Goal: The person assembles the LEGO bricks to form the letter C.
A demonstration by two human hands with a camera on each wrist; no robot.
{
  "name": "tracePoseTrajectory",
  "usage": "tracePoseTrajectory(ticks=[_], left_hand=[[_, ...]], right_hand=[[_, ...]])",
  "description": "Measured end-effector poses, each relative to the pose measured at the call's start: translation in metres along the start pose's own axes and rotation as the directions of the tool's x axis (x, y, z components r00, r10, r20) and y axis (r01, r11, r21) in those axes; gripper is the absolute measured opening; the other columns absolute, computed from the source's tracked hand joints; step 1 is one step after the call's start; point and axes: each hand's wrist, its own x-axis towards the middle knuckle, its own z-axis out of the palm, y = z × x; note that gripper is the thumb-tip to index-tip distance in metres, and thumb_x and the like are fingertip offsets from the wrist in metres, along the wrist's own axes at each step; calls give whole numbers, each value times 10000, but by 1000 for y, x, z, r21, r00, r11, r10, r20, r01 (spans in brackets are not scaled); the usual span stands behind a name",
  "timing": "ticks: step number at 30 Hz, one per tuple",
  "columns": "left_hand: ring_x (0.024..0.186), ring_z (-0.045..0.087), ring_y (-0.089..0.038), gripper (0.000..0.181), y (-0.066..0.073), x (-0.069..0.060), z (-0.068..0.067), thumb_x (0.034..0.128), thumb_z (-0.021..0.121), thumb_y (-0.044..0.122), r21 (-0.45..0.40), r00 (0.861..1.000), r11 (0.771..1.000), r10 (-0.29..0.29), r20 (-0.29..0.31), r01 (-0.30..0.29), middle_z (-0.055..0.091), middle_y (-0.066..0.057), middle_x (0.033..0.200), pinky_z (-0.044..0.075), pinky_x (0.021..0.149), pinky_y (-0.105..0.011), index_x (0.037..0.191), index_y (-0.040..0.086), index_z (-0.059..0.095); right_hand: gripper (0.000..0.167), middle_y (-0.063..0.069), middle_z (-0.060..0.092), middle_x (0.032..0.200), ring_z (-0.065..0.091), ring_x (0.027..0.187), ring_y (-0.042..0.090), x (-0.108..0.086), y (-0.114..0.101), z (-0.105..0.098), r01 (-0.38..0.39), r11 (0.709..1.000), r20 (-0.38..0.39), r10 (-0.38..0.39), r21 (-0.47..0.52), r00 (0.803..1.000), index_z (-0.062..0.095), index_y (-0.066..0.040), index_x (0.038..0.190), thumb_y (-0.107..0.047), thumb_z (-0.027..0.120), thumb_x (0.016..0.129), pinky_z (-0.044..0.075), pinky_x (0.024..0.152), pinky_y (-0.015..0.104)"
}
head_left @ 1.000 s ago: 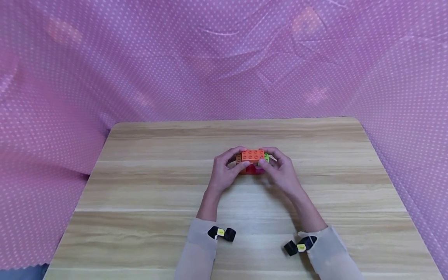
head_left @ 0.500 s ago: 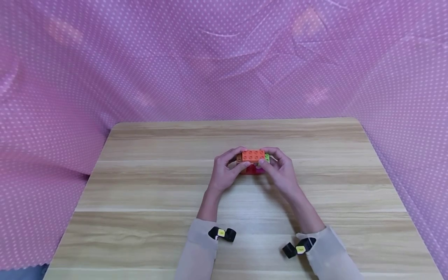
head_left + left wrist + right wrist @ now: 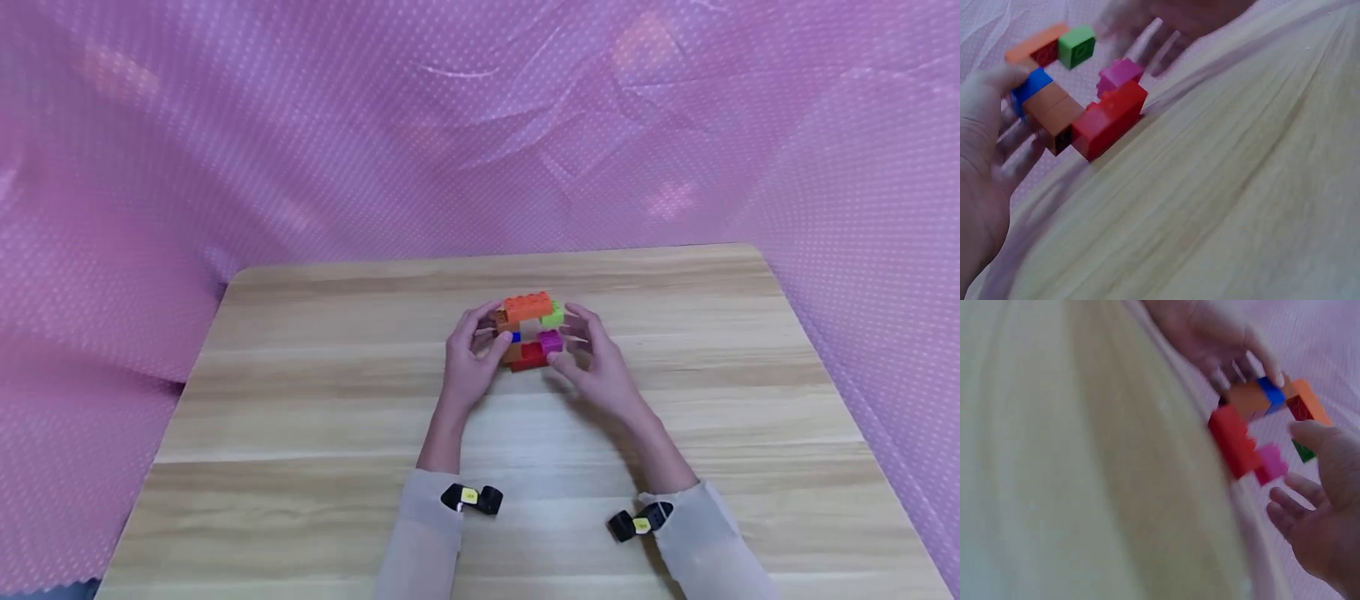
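A structure of toy building bricks stands between the hands. An orange brick (image 3: 527, 306) spans its top, with a lime green brick (image 3: 553, 315) under the right end. Brown bricks (image 3: 1054, 112) and a blue brick (image 3: 1030, 86) form its left side. At the bottom sits a red brick (image 3: 531, 357), bearing a magenta brick (image 3: 551, 341). A gap shows between the green and magenta bricks. My left hand (image 3: 468, 362) grips the left side, thumb at the blue brick, fingers behind. My right hand (image 3: 1335, 500) is spread beside the right side, apparently apart from the bricks.
The wooden table (image 3: 300, 400) extends around the hands. A pink dotted cloth (image 3: 480, 150) hangs behind it and along its sides. Black wrist devices (image 3: 472, 498) are worn on both sleeves.
The right hand has let go of the orange brick and its fingers have spread. The structure now leans back or has turned, showing its open middle. The left thumb has moved to the blue brick.
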Motion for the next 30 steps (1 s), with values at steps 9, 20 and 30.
tracePoseTrajectory(ticks=[9, 20, 30], left_hand=[[1093, 669, -241, 388, -7, 2, -5, 1027, 720, 343, 320, 982, 942, -46, -181, 103, 749, -56, 1148, 531, 1027, -437, 1332, 103, 710], [1152, 628, -266, 342, -9, -1, -2, 1076, 631, 316, 550, 986, 821, -82, -149, 151, 758, -59, 1251, 318, 1205, -507, 1308, 81, 720], [1290, 567, -279, 349, -8, 0, 0, 1089, 581, 318, 605, 984, 776, -124, -127, 176, 703, -71, 1347, 262, 1248, -543, 1338, 96, 682]], right_hand=[[640, 91, 613, 1456, 531, 1406, 283, 2, 14, 7, -3, 953, 53, 20, -304, 998, 542, -109, 1505, -197, 831, 940, 391, 1228, 482], [530, 22, 686, 1287, 570, 1203, 243, -4, 8, 15, -31, 936, 53, 53, -350, 997, 670, -130, 1351, -285, 884, 891, 495, 1083, 476], [486, 16, 702, 1189, 564, 1062, 229, -6, 6, 18, -27, 933, 37, 43, -359, 998, 703, -124, 1278, -310, 899, 874, 505, 928, 395]])
